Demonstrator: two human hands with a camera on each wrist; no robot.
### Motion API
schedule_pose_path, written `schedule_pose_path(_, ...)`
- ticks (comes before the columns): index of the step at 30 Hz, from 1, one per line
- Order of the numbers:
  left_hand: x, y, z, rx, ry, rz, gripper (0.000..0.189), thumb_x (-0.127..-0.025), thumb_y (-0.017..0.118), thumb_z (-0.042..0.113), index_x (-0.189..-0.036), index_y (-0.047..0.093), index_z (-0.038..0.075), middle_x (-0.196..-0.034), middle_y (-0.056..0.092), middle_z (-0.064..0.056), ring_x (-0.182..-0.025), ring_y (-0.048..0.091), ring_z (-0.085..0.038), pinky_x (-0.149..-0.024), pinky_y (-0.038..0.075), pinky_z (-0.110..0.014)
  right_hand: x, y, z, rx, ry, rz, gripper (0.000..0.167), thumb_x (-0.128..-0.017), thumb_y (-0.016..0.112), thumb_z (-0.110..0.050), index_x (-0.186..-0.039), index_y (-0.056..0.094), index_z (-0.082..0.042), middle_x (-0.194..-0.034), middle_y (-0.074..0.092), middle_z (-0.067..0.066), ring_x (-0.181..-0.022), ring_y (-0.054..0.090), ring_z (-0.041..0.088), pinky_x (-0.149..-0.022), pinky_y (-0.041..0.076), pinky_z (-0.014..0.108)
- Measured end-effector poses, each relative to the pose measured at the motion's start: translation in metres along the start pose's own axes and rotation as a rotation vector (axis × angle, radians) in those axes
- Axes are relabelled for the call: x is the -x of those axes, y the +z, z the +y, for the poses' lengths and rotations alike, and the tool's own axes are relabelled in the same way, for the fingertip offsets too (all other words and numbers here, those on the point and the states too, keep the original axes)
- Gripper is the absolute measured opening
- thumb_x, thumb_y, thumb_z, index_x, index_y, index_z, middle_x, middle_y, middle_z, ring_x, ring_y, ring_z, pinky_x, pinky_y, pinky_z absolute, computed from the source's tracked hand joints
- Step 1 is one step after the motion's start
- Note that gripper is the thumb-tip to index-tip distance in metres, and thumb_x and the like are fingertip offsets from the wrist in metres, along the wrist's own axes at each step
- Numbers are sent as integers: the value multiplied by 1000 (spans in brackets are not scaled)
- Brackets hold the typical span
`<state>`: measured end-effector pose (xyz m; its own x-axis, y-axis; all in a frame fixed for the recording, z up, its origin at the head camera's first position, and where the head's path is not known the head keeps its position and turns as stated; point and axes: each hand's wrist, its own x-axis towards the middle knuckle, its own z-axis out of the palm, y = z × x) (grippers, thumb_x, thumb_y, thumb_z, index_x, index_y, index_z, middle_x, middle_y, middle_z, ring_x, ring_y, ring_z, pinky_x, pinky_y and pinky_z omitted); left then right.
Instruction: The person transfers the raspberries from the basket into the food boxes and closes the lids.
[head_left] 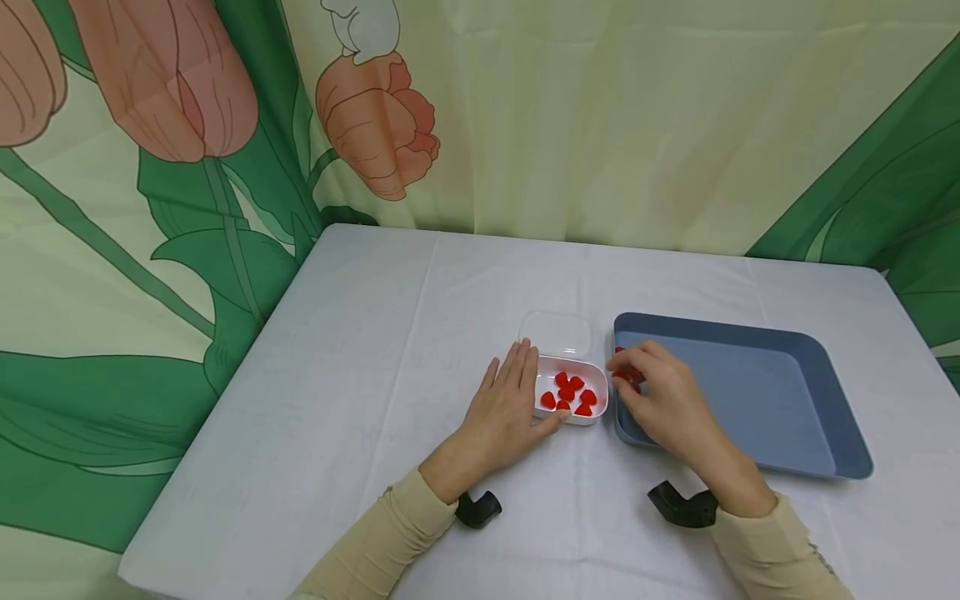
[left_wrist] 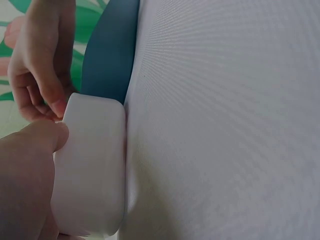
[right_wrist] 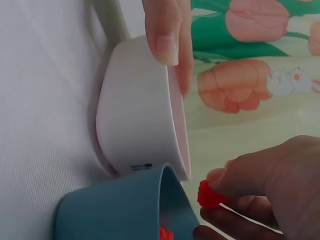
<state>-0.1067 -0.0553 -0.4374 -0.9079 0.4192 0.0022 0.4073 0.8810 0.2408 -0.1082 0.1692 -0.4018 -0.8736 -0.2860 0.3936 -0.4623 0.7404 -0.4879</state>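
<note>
My left hand (head_left: 504,408) lies along the left side of a small white box (head_left: 551,367). Its fingers are straight, and its thumb rests at the box's front rim. Inside the box are several small red raspberries (head_left: 566,393). My right hand (head_left: 667,400) is over the left end of a blue-grey tray (head_left: 750,392), beside the box. Between thumb and fingers it pinches a bumpy red raspberry (right_wrist: 209,195), near the box's rim in the right wrist view. More red (right_wrist: 166,233) shows inside the tray, partly hidden by its wall.
A clear plastic lid (head_left: 557,333) lies right behind the white box. The tray stands close to the box's right side. A white cloth covers the table (head_left: 360,350), and a flower-printed curtain (head_left: 570,125) hangs behind it.
</note>
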Motion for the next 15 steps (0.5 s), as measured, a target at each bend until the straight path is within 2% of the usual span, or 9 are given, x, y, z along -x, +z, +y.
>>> schedule_pose_path(6, 0, 0, 0, -8, 5, 7, 94, -93, 53, 60, -157, 17, 2, -166, 19, -13, -155, 15, -27, -123, 21, -50, -1, 5, -6, -4, -12, -19, 25, -74, 80, 6, -96, 71, -4, -94, 64, 7, -80, 59, 21, -66, 59, 39)
schedule_pose_path(12, 1, -1, -1, -11, 18, 12, 94, -93, 52, 61, -157, 17, 1, -166, 19, -14, -155, 16, -28, -123, 22, -51, -1, 10, -12, -13, -37, -19, 22, -76, 77, 6, -94, 71, -5, -90, 61, 4, -74, 54, 18, -60, 50, 27)
schedule_pose_path(15, 2, -1, -1, -9, 22, 15, 94, -94, 51, 61, -157, 17, 1, -165, 19, -14, -155, 16, -28, -123, 22, -51, -1, 13, -15, -17, -42, -26, 21, -77, 77, 6, -94, 71, -5, -91, 61, 3, -74, 53, 15, -61, 51, 24)
